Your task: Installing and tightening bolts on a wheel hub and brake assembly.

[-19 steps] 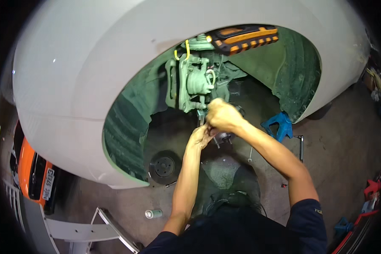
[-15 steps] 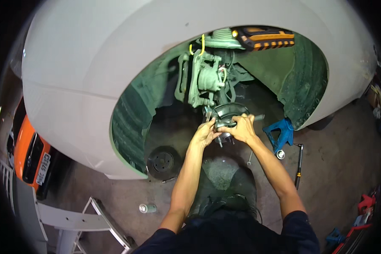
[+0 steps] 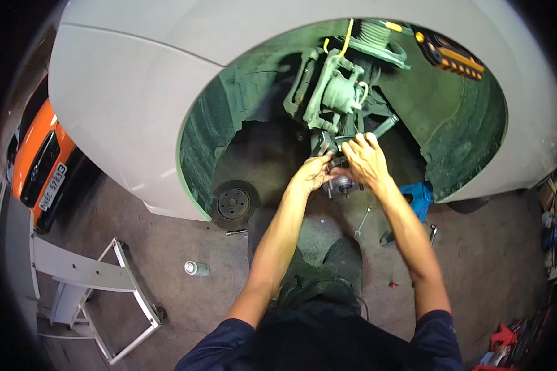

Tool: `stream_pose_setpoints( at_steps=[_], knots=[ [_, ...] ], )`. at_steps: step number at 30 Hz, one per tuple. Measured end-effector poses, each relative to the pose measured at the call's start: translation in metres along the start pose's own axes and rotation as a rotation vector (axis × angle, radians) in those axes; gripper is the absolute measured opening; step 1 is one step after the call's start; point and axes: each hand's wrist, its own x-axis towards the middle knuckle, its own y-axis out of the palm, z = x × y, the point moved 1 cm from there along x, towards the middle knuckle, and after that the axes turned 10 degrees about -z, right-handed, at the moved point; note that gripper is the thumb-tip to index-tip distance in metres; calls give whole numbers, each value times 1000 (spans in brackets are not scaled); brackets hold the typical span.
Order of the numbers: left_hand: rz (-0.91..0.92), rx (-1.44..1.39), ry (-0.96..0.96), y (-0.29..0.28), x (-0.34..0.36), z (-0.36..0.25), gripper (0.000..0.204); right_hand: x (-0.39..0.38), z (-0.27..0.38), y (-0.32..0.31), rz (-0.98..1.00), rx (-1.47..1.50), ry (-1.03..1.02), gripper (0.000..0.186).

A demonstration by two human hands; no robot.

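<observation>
My left hand (image 3: 311, 175) pinches a dark metal part at the steering knuckle (image 3: 326, 143), low in the wheel well. My right hand (image 3: 369, 164) is curled over the same assembly, beside a metal bar (image 3: 385, 127) angled up-right; exactly what its fingers grip is hidden. The hub (image 3: 345, 184) shows just below my hands. Above them the brake caliper (image 3: 339, 91) hangs from a yellow hook (image 3: 349, 38), beside the ribbed strut boot (image 3: 374, 37).
A work lamp (image 3: 449, 55) rests in the arch of the fender (image 3: 130, 93). Around me lie a brake disc (image 3: 232, 203), wrench (image 3: 363, 221), blue stand (image 3: 418, 196), spray can (image 3: 196, 268) and red tools (image 3: 503, 336). A white frame (image 3: 133, 290) and orange car (image 3: 34, 161) are left.
My view has shifted, so the wheel well sits higher and farther right. My right hand has moved from over my left hand to beside it, fingers over the assembly.
</observation>
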Motion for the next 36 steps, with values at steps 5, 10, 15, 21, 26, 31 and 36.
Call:
stream_pose_setpoints(
  at_steps=[5,10,15,21,26,31,36],
  knots=[
    [-28,33,-6,4,8,0,17,29,-8,-10,175,-71,-159,69],
    [-339,-6,142,31,-2,16,23,46,-74,-46,259,-166,-423,58],
    [-247,-219,127,42,-7,22,31,35,-94,-40,28,-126,-587,58],
    [-349,105,338,42,2,27,32,-29,-96,-22,-233,-194,-263,55],
    [-517,242,381,43,9,27,36,-8,-86,-43,46,-29,-64,50],
    [-683,271,397,56,12,31,39,42,-86,-63,298,-197,154,57],
    [-697,171,465,49,9,32,39,141,-58,-143,-289,-269,-181,28]
  ],
)
